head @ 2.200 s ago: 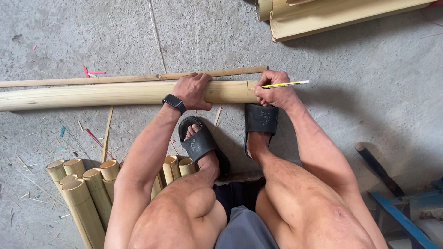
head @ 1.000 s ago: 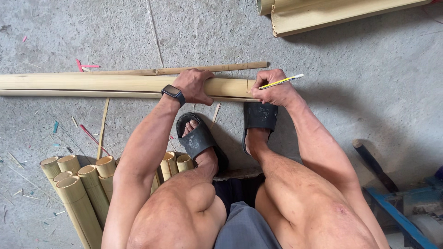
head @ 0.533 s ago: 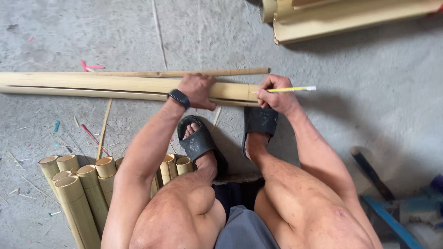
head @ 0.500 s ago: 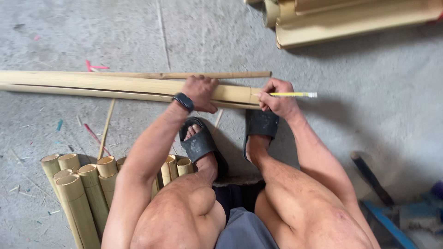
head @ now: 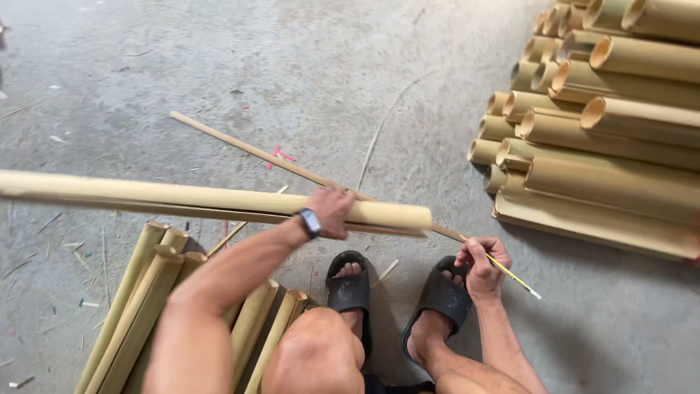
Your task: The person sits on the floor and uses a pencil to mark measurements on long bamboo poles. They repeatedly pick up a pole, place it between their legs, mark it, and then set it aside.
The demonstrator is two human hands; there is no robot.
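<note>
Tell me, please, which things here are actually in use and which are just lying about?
In use:
- long bamboo pole, gripped by the left hand
- yellow pencil, in the right hand

Lying about:
- thin wooden stick on the floor
- bamboo stack at right
- bamboo pieces by the knee

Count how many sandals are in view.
2. The left black sandal is on the foot beside the knee; the right black sandal sits just under the right hand holding a yellow pencil. None appear hidden.

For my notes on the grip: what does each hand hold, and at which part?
The left hand holds the long bamboo pole near its right end. The right hand holds a yellow pencil near its upper end.
</note>
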